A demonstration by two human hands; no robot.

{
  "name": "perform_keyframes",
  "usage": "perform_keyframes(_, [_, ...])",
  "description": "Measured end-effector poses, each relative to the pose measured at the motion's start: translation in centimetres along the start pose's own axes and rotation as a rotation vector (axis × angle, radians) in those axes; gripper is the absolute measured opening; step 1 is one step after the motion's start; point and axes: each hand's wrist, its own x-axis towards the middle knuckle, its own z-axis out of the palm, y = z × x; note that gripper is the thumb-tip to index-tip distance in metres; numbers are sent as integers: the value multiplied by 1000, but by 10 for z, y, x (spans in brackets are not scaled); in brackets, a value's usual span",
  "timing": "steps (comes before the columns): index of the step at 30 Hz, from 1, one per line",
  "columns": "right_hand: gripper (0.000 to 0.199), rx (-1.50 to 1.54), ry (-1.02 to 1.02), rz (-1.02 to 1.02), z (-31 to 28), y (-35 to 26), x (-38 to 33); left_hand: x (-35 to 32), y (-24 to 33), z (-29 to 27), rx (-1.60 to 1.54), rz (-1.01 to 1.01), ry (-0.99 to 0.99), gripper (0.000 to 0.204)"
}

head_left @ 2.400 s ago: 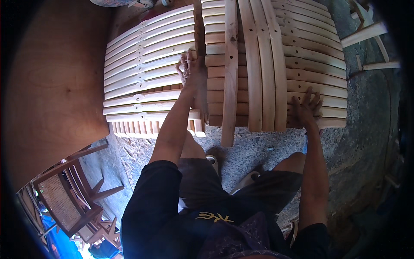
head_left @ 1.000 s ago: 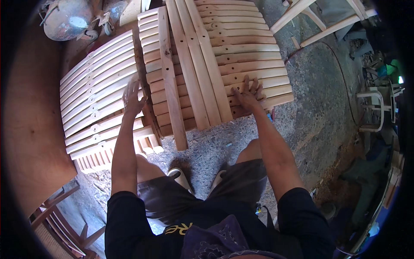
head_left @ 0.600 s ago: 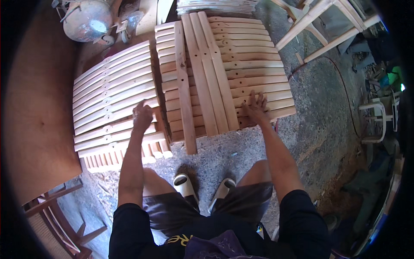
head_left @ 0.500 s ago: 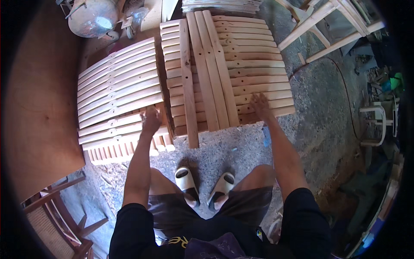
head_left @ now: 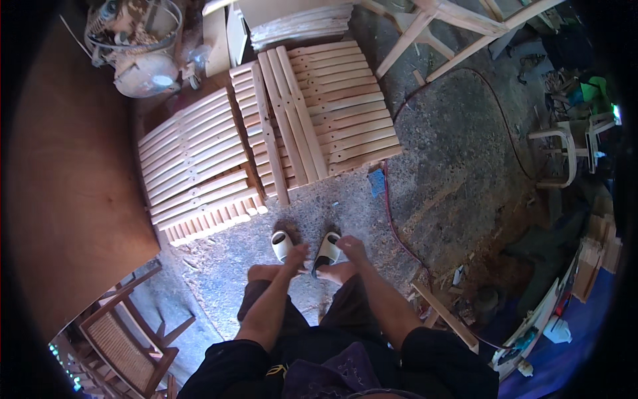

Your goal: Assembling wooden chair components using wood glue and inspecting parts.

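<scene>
My left hand is above my left slipper and knee, its fingers loosely apart and holding nothing. Across from it, my right hand hovers by my right slipper, with bent fingers and no object visible in it. Beyond both hands lie two stacks of shaped wooden slats: a left stack and a right stack. Three slats lie side by side crosswise on the right stack. A single slat lies to their left, its near end jutting past the stack.
A brown wooden panel stands at left, above a cane chair. A rounded metal tank sits at far left. A red hose crosses the floor at right. Wooden frames stand at far right, with a pale chair frame nearby.
Both hands have left the slat stacks and drawn back toward my body, closer together. The view has shifted, so the stacks appear farther away and more floor shows at right.
</scene>
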Motion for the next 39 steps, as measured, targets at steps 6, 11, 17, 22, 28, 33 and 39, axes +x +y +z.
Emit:
perform_keyframes(6, [48, 920, 134, 418, -108, -156, -63, -76, 86, 129, -384, -337, -107, 73])
perform_keyframes(11, [36, 636, 383, -20, -161, -157, -57, -63, 125, 193, -824, -107, -646, 70])
perform_keyframes(17, [40, 380, 595, -160, -215, -153, -62, -82, 204, 227, -909, -173, -1101, 67])
perform_keyframes(22, [51, 451, 215, 330, -172, -77, -121, -162, 270, 215, -368, -345, -522, 71])
perform_keyframes(28, [47, 839, -45, 1044, -139, -68, -255, -49, 217, 30, 363, 225, -477, 44])
perform_keyframes(33, [43, 1170, 185, 1157, -124, -77, -338, -75, 251, -14, 1145, -16, -70, 35])
perform_keyframes(39, [38, 1251, 203, 1067, -99, -101, -310, -101, 248, -61, 834, -139, 160, 48])
